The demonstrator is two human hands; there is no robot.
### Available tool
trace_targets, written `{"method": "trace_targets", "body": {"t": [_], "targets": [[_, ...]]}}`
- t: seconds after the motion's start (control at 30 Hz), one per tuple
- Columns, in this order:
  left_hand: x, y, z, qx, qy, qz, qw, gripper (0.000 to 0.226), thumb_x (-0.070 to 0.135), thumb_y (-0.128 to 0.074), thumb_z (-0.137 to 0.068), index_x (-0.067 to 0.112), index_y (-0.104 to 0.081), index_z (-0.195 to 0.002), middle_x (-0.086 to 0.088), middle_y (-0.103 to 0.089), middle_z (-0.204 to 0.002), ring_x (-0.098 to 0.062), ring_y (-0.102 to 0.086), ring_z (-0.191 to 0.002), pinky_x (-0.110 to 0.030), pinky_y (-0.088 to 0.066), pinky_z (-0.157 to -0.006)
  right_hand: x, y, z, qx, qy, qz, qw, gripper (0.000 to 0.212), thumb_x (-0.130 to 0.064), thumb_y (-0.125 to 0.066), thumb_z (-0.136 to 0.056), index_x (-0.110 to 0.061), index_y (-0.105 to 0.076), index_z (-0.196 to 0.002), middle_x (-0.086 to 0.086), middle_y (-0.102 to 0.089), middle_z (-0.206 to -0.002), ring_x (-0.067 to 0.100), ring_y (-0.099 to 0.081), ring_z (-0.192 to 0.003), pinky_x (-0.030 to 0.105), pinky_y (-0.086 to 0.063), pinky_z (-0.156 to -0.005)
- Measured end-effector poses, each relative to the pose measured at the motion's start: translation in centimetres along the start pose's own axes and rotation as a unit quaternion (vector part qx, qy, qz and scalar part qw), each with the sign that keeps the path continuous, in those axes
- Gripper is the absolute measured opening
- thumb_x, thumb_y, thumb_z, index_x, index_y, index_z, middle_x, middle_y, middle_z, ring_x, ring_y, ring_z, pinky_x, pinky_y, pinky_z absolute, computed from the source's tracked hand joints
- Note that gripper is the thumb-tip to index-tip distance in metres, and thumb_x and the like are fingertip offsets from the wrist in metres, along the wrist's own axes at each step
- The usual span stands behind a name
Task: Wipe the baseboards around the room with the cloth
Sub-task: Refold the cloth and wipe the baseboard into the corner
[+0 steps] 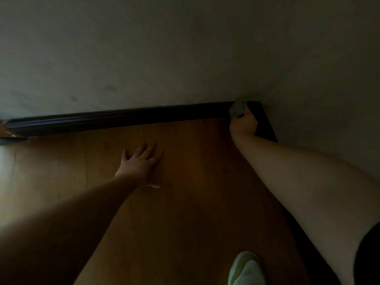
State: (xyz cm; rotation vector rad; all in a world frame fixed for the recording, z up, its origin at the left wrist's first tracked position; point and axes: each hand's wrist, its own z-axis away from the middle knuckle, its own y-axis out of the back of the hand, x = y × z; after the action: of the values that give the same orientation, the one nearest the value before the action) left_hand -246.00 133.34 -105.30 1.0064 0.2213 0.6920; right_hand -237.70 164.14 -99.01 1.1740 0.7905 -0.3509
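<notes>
Head view, dim lighting. The right hand (243, 123) is extended into the room corner, its fingers curled round a small grey cloth (236, 109). The cloth protrudes above and ahead of the knuckles and is held against the dark baseboard (123, 119) at the point where that board meets the second baseboard run along the right-hand wall (265, 126). The fingertips themselves are hidden behind the cloth and the back of the hand, so it cannot be told exactly how they bear on it.

The left hand (139, 161) lies flat, palm down, on the wooden floor (195, 202), fingers straight and slightly spread, well apart from the baseboard and holding nothing.

A light green and white shoe (245, 269) shows at the lower edge, on the floor. The pale wall (164, 48) rises above the baseboard.
</notes>
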Motion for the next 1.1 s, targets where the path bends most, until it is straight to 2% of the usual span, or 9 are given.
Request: {"method": "trace_targets", "body": {"t": [0.07, 0.23, 0.33, 0.43, 0.53, 0.7, 0.8, 0.93, 1.1], "targets": [[0.0, 0.1, 0.0, -0.001, -0.001, -0.001, 1.0, 0.12, 0.076, -0.066, -0.068, 0.041, 0.01, -0.154, 0.007, 0.021, -0.163, -0.024, 0.015, -0.151, -0.07, -0.011, -0.114, -0.8, -2.6, 3.0, -0.016, 0.005, -0.038, 0.999, 0.048, -0.024, -0.054, -0.098, -0.027, -0.047, -0.145, -0.003, -0.057, -0.126, 0.017, -0.053, -0.117, 0.021, -0.034, -0.095], [0.2, 0.3, -0.2, -0.009, 0.001, -0.002, 1.0, 0.122, 0.074, -0.069, -0.068, 0.042, 0.012, -0.154, 0.007, 0.023, -0.163, -0.025, 0.016, -0.151, -0.071, -0.011, -0.113, -2.7, -7.8, 8.1, -0.114, 0.003, -0.098, 0.989, 0.06, -0.026, -0.062, -0.095, -0.035, -0.038, -0.149, 0.004, -0.054, -0.139, 0.023, -0.053, -0.125, 0.028, -0.041, -0.104], [0.2, 0.3, -0.1, -0.009, 0.0, -0.005, 1.0, 0.122, 0.074, -0.068, -0.069, 0.041, 0.013, -0.154, 0.007, 0.023, -0.163, -0.025, 0.016, -0.151, -0.07, -0.01, -0.113, -1.9, -6.0, 7.8, -0.147, 0.052, -0.078, 0.985, 0.056, -0.024, -0.058, -0.098, -0.035, -0.037, -0.149, -0.002, -0.052, -0.141, 0.017, -0.05, -0.126, 0.018, -0.035, -0.099], [0.4, 0.3, 0.2, -0.005, 0.0, -0.002, 1.0, 0.12, 0.075, -0.066, -0.071, 0.041, 0.013, -0.154, 0.005, 0.022, -0.163, -0.024, 0.016, -0.151, -0.07, -0.01, -0.114, -0.4, -3.4, 6.6, -0.115, 0.093, -0.049, 0.988, 0.053, -0.018, -0.057, -0.099, -0.031, -0.041, -0.148, -0.005, -0.051, -0.142, 0.011, -0.049, -0.125, 0.015, -0.031, -0.099], [0.5, 0.2, 0.7, 0.005, 0.019, 0.014, 1.0, 0.118, 0.075, -0.066, -0.071, 0.04, 0.009, -0.155, 0.004, 0.019, -0.164, -0.024, 0.014, -0.151, -0.071, -0.01, -0.113, -0.2, -1.3, 4.9, -0.038, 0.039, -0.041, 0.998, 0.049, -0.017, -0.052, -0.1, -0.032, -0.041, -0.146, -0.002, -0.054, -0.135, 0.013, -0.051, -0.12, 0.017, -0.03, -0.095], [-1.2, -0.6, 2.2, 0.037, 0.041, 0.02, 0.998, 0.107, 0.076, -0.054, -0.08, 0.039, 0.014, -0.154, 0.003, 0.016, -0.165, -0.025, 0.013, -0.151, -0.072, -0.008, -0.112, -2.6, -4.4, 6.3, -0.025, -0.01, -0.043, 0.999, 0.06, -0.021, -0.053, -0.099, -0.031, -0.029, -0.153, 0.006, -0.053, -0.139, 0.024, -0.053, -0.123, 0.019, -0.034, -0.092], [-4.0, -1.2, 3.8, 0.058, 0.064, 0.013, 0.996, 0.106, 0.079, -0.046, -0.081, 0.038, 0.018, -0.153, 0.003, 0.017, -0.165, -0.025, 0.014, -0.151, -0.072, -0.007, -0.112, -4.3, -8.5, 10.3, -0.065, -0.018, -0.052, 0.996, 0.06, -0.025, -0.059, -0.096, -0.035, -0.033, -0.151, 0.007, -0.058, -0.134, 0.026, -0.057, -0.119, 0.019, -0.035, -0.087], [-7.5, -1.8, 5.6, 0.066, 0.11, 0.044, 0.991, 0.107, 0.081, -0.047, -0.079, 0.038, 0.018, -0.154, 0.004, 0.018, -0.164, -0.026, 0.015, -0.151, -0.072, -0.009, -0.112, -7.4, -13.3, 16.0, -0.137, 0.002, -0.062, 0.989, 0.06, -0.025, -0.062, -0.095, -0.033, -0.038, -0.149, 0.006, -0.057, -0.137, 0.027, -0.055, -0.123, 0.028, -0.042, -0.097], [-9.4, -2.5, 7.1, 0.046, 0.256, 0.177, 0.949, 0.117, 0.077, -0.059, -0.075, 0.037, 0.016, -0.154, -0.001, 0.022, -0.163, -0.031, 0.018, -0.15, -0.072, -0.007, -0.112, -11.0, -16.8, 21.1, -0.262, 0.153, -0.038, 0.952, 0.062, -0.018, -0.065, -0.092, -0.026, -0.041, -0.148, 0.003, -0.049, -0.147, 0.024, -0.045, -0.134, 0.027, -0.034, -0.108]]}}
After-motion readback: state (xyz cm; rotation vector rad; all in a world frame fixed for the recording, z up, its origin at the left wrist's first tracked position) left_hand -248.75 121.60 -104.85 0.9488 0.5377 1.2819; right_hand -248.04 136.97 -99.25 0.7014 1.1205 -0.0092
